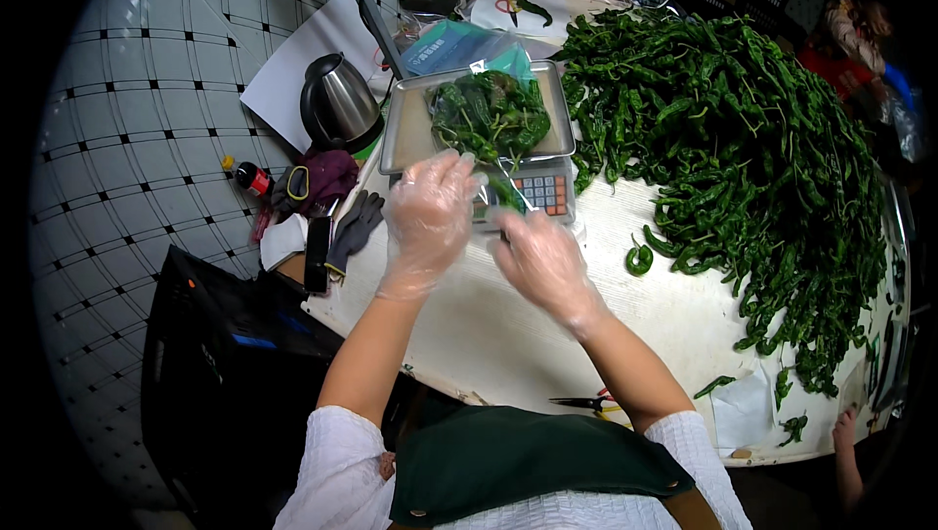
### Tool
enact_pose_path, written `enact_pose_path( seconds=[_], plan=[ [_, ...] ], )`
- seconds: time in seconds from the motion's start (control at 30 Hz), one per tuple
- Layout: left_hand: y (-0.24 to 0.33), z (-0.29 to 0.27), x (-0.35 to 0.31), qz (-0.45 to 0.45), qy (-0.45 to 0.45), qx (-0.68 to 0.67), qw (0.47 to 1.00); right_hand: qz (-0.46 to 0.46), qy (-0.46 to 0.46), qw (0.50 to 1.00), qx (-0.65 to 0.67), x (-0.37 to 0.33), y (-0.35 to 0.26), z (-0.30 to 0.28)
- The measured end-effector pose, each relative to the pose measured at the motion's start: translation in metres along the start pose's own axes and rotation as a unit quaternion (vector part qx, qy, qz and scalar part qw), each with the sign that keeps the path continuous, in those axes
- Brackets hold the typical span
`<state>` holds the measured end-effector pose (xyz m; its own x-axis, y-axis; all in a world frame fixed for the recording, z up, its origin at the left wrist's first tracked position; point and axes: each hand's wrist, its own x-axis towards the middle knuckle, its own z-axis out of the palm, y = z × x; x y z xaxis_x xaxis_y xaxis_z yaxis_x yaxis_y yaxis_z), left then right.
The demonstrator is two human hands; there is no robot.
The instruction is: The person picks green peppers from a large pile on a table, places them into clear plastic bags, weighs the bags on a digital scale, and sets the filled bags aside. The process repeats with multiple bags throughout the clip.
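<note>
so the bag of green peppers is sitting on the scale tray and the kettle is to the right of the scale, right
Not quite. The bag of peppers does sit on the scale tray, but the kettle stands to the left of the scale, not the right. The head view shows it.

Both hands, the left hand (428,222) and the right hand (540,261), wear thin, see-through plastic gloves that crinkle. The clear bag (489,112) of peppers is shiny plastic. The scale tray (405,134) is dull grey metal. The kettle (337,100) is shiny metal. The peppers (743,139) look smooth and glossy.
</note>
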<state>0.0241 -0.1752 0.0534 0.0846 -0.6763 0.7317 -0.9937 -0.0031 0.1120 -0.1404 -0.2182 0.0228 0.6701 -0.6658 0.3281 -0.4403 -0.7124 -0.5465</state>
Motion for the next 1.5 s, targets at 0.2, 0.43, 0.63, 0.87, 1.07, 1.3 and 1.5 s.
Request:
enact_pose_path(
  seconds=[0.2, 0.43, 0.63, 0.87, 1.07, 1.3, 1.5],
  plan=[
    [0.023, -0.002, 0.002, 0.069, -0.056, -0.034, 0.995, -0.093, 0.140, 0.984, -0.058, 0.093, 0.032, 0.029],
    [-0.054, 0.002, -0.054, -0.031, -0.091, 0.062, 0.993, 0.044, 0.033, 0.970, 0.236, -0.052, 0.024, 0.003],
    [-0.022, 0.045, 0.039, 0.122, -0.173, -0.065, 0.975, 0.345, -0.087, 0.766, 0.535, -0.096, 0.028, 0.015],
    [0.055, -0.067, 0.108, -0.234, -0.028, -0.668, 0.706, 0.304, 0.109, 0.479, 0.816, -0.113, 0.077, 0.043],
    [-0.014, -0.057, -0.039, -0.442, -0.050, -0.739, 0.505, 0.256, 0.121, 0.483, 0.829, -0.163, 0.054, -0.010],
    [-0.021, -0.021, -0.204, -0.741, -0.121, -0.534, 0.390, 0.540, 0.073, 0.701, 0.460, -0.197, 0.111, -0.023],
    [-0.030, -0.031, -0.174, -0.703, -0.096, -0.503, 0.493, 0.541, 0.093, 0.698, 0.460, -0.189, 0.101, -0.029]
  ],
)
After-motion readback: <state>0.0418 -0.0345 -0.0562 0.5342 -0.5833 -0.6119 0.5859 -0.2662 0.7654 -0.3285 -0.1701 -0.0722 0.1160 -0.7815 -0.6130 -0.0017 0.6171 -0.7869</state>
